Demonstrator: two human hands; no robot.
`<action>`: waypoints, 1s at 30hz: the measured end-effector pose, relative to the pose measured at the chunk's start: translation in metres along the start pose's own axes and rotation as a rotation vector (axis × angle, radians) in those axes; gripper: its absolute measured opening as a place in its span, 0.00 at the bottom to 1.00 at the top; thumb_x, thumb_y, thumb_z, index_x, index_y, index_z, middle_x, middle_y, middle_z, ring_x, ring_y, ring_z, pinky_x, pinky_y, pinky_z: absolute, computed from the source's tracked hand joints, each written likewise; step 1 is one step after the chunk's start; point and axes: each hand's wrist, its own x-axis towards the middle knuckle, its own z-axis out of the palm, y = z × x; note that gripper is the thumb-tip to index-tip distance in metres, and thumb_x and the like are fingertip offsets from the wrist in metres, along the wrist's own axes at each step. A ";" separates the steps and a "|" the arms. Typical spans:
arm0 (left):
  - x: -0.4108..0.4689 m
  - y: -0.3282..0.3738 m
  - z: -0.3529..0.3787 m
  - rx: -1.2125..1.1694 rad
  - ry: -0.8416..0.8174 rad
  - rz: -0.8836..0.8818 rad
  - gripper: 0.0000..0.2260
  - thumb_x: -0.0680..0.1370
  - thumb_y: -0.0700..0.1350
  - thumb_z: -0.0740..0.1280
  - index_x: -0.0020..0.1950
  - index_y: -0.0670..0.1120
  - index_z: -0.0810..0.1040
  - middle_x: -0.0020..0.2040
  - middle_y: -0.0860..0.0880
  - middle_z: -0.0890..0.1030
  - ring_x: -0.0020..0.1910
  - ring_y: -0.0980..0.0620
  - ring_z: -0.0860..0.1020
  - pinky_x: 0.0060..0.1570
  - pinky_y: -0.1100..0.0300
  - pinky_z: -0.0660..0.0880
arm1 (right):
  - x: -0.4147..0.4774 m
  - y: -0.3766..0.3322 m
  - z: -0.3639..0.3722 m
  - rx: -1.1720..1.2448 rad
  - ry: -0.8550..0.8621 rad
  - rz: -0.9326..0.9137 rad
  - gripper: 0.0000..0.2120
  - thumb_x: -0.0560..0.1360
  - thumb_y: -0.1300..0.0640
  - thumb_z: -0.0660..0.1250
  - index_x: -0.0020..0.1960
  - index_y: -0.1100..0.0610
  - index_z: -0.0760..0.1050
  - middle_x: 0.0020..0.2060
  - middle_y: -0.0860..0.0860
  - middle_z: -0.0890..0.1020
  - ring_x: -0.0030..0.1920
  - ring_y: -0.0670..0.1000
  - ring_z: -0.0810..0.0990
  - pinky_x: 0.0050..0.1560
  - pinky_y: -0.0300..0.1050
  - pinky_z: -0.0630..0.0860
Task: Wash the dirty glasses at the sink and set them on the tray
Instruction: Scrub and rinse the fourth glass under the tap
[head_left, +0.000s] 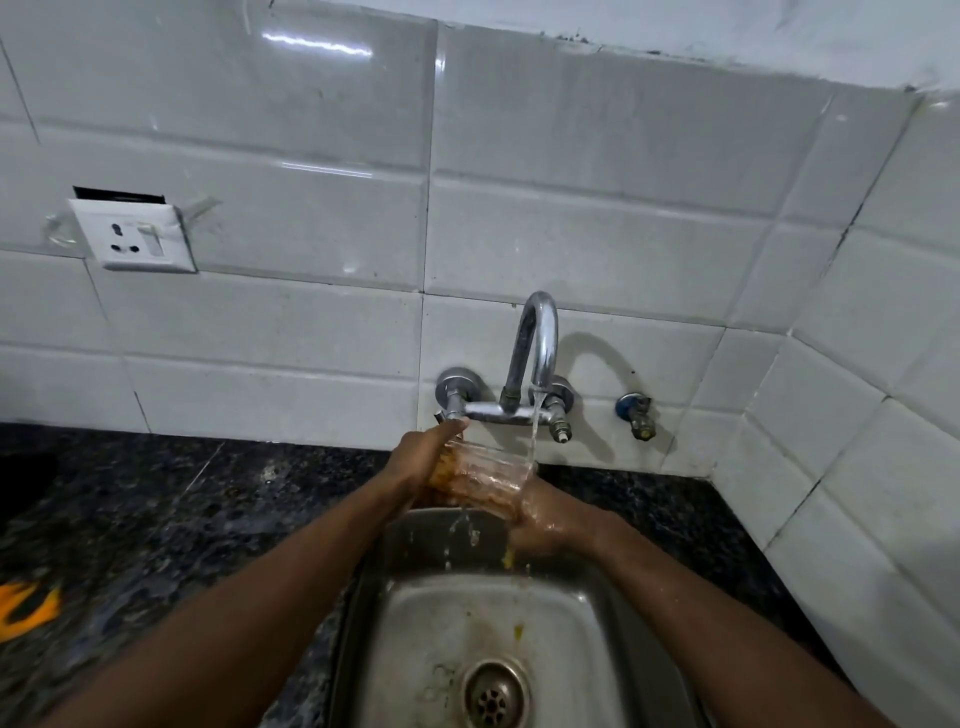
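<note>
A clear glass (485, 475) with orange-brown residue lies tilted on its side above the steel sink (374, 613), held between both hands. My left hand (423, 454) grips its base end on the left. My right hand (550, 522) cups it from below on the right, wet. Water runs from the chrome tap (537, 343) onto the glass's open end and drips with yellowish bits into the basin. No tray is in view.
Dark speckled stone counter (156, 519) flanks the sink. An orange object (23, 605) lies at the left edge. A small angle valve (636, 415) sticks out of the tiled wall right of the tap. A socket plate (137, 236) hangs on the wall at left.
</note>
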 end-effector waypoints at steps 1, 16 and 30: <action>0.001 -0.002 -0.002 -0.015 0.006 0.057 0.16 0.79 0.55 0.66 0.50 0.42 0.82 0.42 0.40 0.85 0.38 0.42 0.84 0.34 0.53 0.81 | 0.000 -0.003 -0.001 0.126 0.003 0.009 0.28 0.74 0.69 0.68 0.70 0.49 0.71 0.64 0.48 0.77 0.63 0.45 0.77 0.64 0.47 0.76; -0.005 0.005 0.002 0.240 0.080 -0.028 0.14 0.79 0.47 0.62 0.43 0.39 0.79 0.34 0.41 0.81 0.28 0.45 0.77 0.27 0.60 0.68 | -0.005 -0.020 -0.006 -0.379 0.066 -0.262 0.19 0.79 0.63 0.57 0.69 0.62 0.71 0.63 0.62 0.77 0.63 0.60 0.77 0.64 0.51 0.74; -0.011 -0.012 0.022 0.196 0.448 0.041 0.18 0.79 0.51 0.61 0.47 0.38 0.83 0.47 0.38 0.84 0.46 0.39 0.81 0.45 0.54 0.77 | 0.003 -0.043 0.004 0.984 0.505 0.464 0.09 0.74 0.55 0.71 0.50 0.60 0.82 0.42 0.54 0.86 0.41 0.52 0.85 0.34 0.39 0.78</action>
